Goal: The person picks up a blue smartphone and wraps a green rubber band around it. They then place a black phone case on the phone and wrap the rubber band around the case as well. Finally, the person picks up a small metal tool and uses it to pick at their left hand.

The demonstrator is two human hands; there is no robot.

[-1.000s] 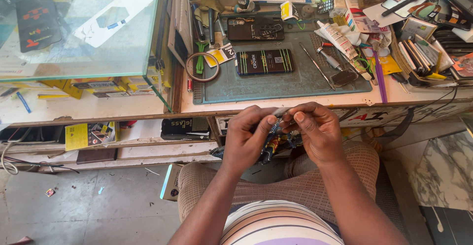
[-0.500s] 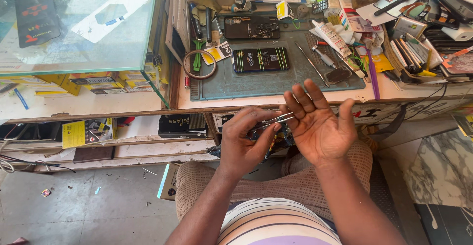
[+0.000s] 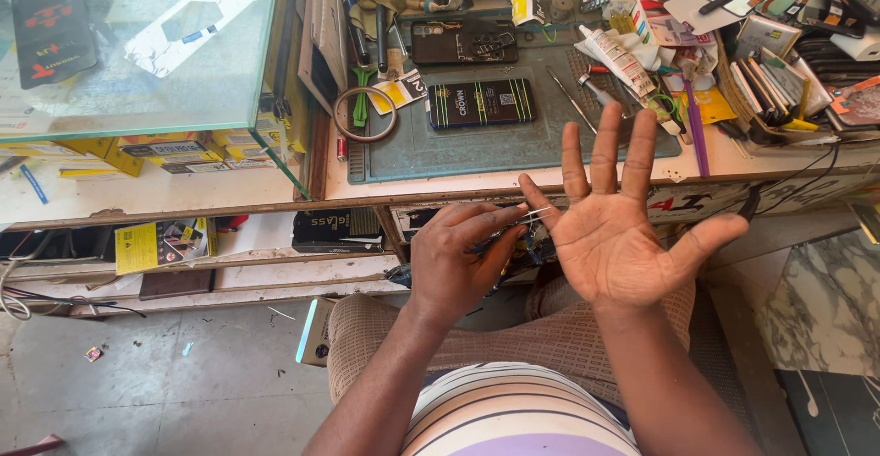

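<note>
My left hand [image 3: 456,259] is closed around a pair of slim metal tweezers [image 3: 527,219], whose tips point right and touch the little-finger side of my right hand. My right hand [image 3: 614,227] is spread flat, palm up, fingers apart, and holds nothing. Both hands hover over my lap, just in front of the workbench edge [image 3: 513,186]. A dark phone [image 3: 482,103] lies on the grey-green work mat [image 3: 412,149] above the hands.
A second dark phone [image 3: 461,42], a white tube [image 3: 621,57], a tape ring [image 3: 365,113] and hand tools crowd the bench. At the left stands a glass display case [image 3: 137,43]. Boxes and papers pile at the right. Another phone [image 3: 315,332] lies by my left knee.
My right hand has let go, opened and turned palm up with the fingers spread. The left hand stays closed on the tweezers and has shifted little.
</note>
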